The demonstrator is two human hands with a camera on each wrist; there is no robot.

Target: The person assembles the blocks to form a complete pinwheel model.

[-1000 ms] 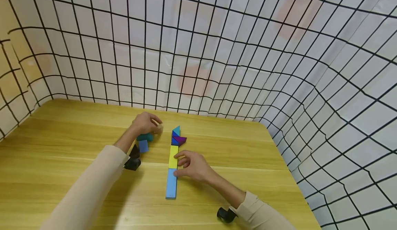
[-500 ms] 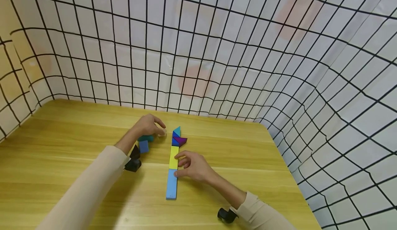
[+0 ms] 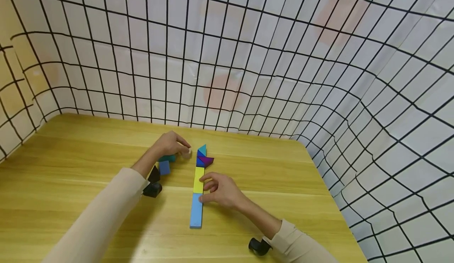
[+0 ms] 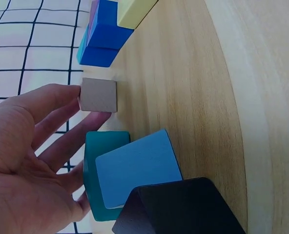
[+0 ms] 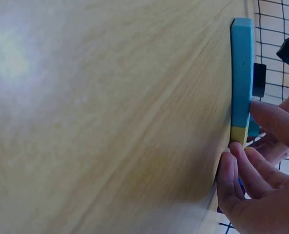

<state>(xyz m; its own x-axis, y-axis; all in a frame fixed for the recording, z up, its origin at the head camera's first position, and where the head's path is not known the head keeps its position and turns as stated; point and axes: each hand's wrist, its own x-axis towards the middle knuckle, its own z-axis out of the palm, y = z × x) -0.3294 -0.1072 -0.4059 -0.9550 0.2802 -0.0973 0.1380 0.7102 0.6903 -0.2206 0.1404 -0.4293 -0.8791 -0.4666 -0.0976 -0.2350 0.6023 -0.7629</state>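
Observation:
My left hand pinches a small plain wooden block between thumb and fingertips, just left of a row of coloured blocks. That row runs toward me: a teal triangle at the far end, dark blue pieces, a purple piece, a long yellow block and a long light blue block. My right hand rests against the row's right side, thumb on the light blue block and index finger at the yellow one, fingers loosely bent.
Below my left hand lie a green-teal block, a blue block and a black triangular block. Black devices sit at the left wrist and right wrist. A grid-patterned sheet rises behind the wooden table.
My left hand has moved a little right and nearer the row with the wooden block, then nearly stopped. The right hand and the row have stayed in place.

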